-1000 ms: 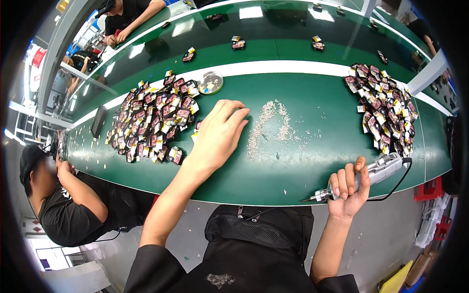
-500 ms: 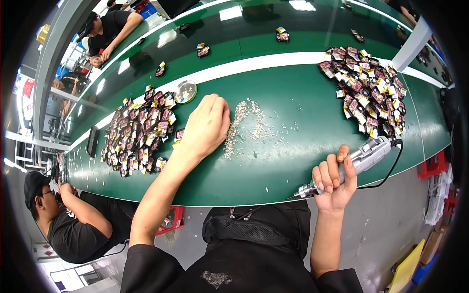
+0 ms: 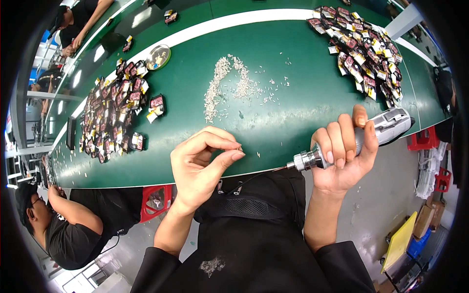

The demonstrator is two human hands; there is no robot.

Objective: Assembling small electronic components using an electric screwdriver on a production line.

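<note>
My left hand (image 3: 199, 163) hovers over the table's near edge, thumb and forefinger pinched together. Between their tips shows a tiny piece that looks like a screw, mostly hidden. My right hand (image 3: 342, 158) wraps round a silver electric screwdriver (image 3: 393, 123), its thin bit pointing left toward the left hand, with a gap between them. Beyond the left hand, a loose heap of small silvery screws (image 3: 215, 93) is spread on the green tabletop (image 3: 288, 117).
Small black units with pink and white labels form a pile at left (image 3: 112, 115) and another at far right (image 3: 369, 53). One labelled unit (image 3: 156, 105) lies apart. A round dish (image 3: 159, 57) stands behind the left pile. A co-worker (image 3: 73, 224) sits at left.
My left hand has come back from beside the screw heap to the near edge, now pinching a tiny piece. The right hand still holds the screwdriver, slightly raised. The whole view has shifted.
</note>
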